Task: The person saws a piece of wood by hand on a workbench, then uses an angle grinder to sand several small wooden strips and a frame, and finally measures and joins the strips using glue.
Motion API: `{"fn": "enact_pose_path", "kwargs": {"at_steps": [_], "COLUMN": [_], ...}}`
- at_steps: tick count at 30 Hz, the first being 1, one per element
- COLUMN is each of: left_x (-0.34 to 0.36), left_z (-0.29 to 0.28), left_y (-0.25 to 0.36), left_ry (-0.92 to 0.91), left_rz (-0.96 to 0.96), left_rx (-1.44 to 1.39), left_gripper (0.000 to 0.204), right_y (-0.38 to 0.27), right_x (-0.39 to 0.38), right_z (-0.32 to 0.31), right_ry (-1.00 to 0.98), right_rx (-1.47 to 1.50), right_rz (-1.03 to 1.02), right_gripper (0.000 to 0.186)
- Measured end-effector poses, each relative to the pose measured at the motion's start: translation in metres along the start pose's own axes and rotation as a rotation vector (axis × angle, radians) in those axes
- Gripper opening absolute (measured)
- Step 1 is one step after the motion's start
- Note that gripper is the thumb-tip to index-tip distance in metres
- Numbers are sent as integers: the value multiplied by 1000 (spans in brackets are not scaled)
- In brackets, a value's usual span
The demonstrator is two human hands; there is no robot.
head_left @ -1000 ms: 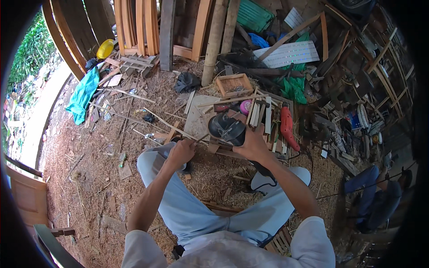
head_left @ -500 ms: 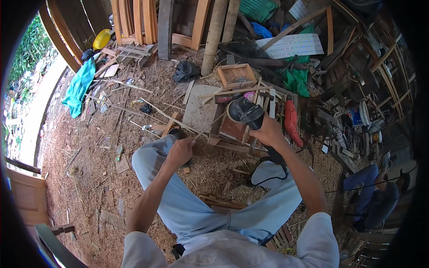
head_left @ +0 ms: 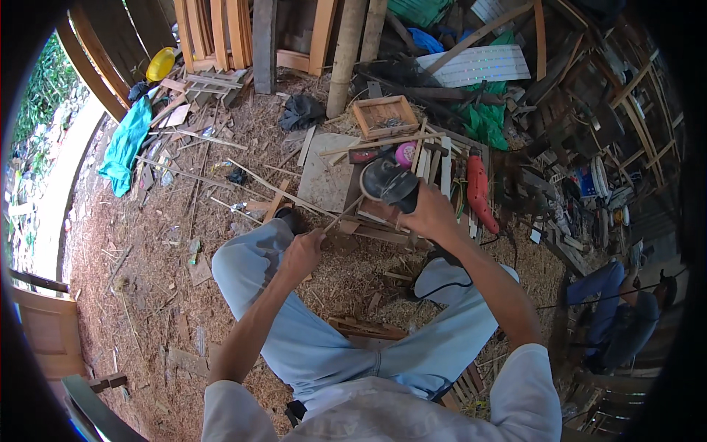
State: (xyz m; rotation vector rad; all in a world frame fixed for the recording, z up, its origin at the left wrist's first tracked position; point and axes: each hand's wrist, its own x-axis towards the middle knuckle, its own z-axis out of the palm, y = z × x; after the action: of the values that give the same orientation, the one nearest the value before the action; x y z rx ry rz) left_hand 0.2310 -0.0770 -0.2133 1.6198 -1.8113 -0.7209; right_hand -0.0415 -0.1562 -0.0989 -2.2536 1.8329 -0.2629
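Black and rounded, with a paler disc face: a power sander, grasped firmly in the right grip, in the air over the near side of a low wooden surface. Pinched in the left grip: a thin, straight, pale brown stick, slanting up and rightward, far end at the disc's edge; touching or just short of it, impossible to tell. On the surface, a flat pale board, light wooden strips, a pink round object and, at the right, a red power drill. Near the far edge, a shallow open wooden box, with small greyish bits inside, too small to make out. Farther off, on a floor strewn with shavings and offcuts, a crumpled black bag, a turquoise sack and a yellow plastic basin. Behind, upright wooden frames near a bamboo post; at right, in shadow, another person in blue trousers.
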Motion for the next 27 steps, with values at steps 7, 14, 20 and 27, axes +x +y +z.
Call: {"fn": "enact_pose_path", "kwargs": {"at_steps": [7, 14, 20, 27], "left_x": [0, 2, 1, 1], "left_z": [5, 2, 1, 4], "left_y": [-8, -3, 1, -4], "left_ry": [30, 22, 43, 37], "left_rz": [52, 35, 48, 46], "left_rx": [-81, -11, -16, -40], "left_gripper": [11, 11, 10, 12], "right_y": [20, -20, -19, 25], "right_x": [12, -19, -15, 20], "right_z": [-11, 4, -1, -17], "right_ry": [10, -94, -31, 43], "right_rx": [44, 59, -59, 1], "right_rz": [99, -31, -39, 100], "right_gripper": [62, 77, 71, 67]}}
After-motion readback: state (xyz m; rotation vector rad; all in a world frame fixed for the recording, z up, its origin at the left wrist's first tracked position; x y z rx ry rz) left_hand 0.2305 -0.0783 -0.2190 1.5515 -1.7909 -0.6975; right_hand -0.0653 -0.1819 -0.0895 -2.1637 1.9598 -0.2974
